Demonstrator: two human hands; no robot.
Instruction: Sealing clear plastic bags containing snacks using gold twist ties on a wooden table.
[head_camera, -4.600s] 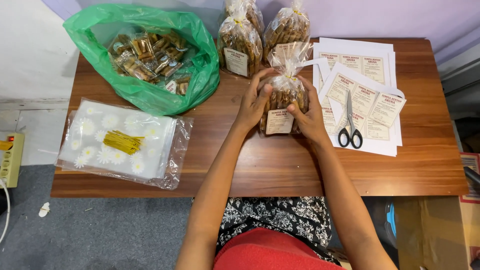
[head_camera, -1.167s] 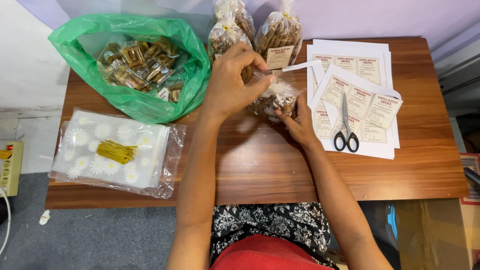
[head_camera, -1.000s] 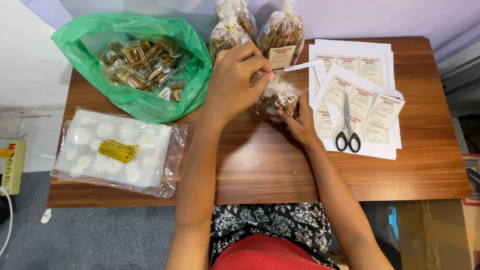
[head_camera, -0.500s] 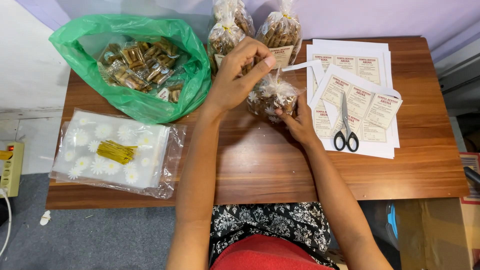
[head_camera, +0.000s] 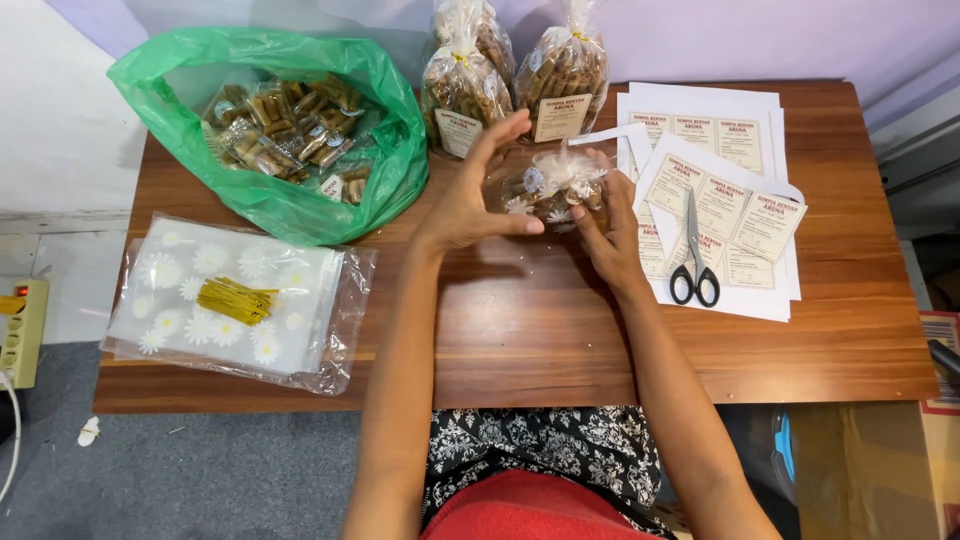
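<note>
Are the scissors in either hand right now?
No: the scissors lie on the label sheets, while the left hand and right hand are around the small clear snack bag.

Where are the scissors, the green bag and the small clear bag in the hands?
scissors (head_camera: 693, 250): head view, on the blades above the black handles.
green bag (head_camera: 290, 205): head view, on its front wall.
small clear bag (head_camera: 555, 185): head view, on its gathered top.

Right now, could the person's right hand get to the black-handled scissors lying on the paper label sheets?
Probably yes: the black-handled scissors lie uncovered beside the right hand, nothing between, though it holds a small clear snack bag.
</note>
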